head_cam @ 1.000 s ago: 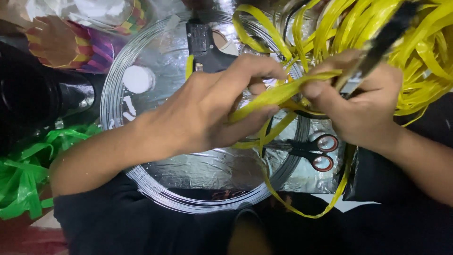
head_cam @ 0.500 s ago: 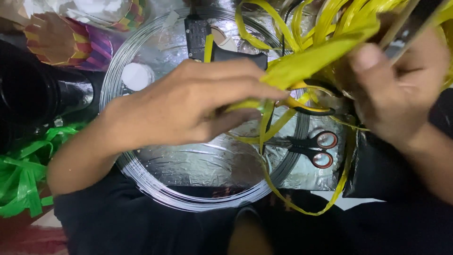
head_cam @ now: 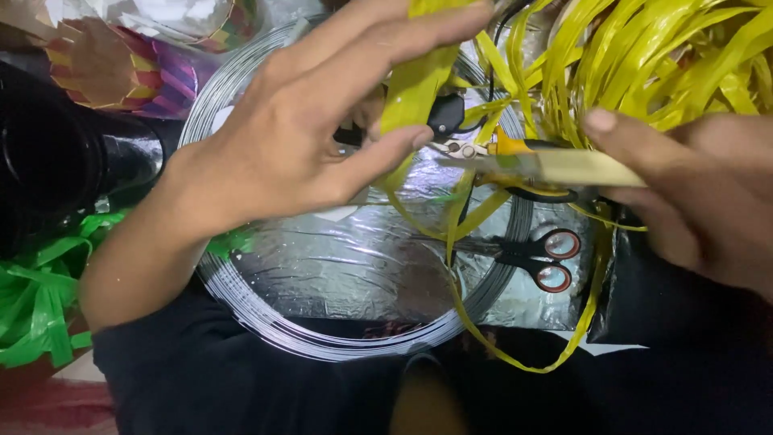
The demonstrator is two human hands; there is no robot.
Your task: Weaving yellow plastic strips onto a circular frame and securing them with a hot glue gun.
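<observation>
Head view: a flat yellow plastic strip [head_cam: 415, 84] is pinched by the left hand [head_cam: 298, 137]; a yellow-handled cutter [head_cam: 555, 165] is gripped by the right hand [head_cam: 700, 201]. The strip should be kept taut.

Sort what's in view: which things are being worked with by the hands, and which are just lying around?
In use:
- left hand pinching a yellow plastic strip
- right hand holding a cutter against that strip
- pile of yellow strips feeding it

Lying about:
- scissors with red-lined handles
- coil of wire
- silver foil
- green strips
- striped paper lantern
</observation>
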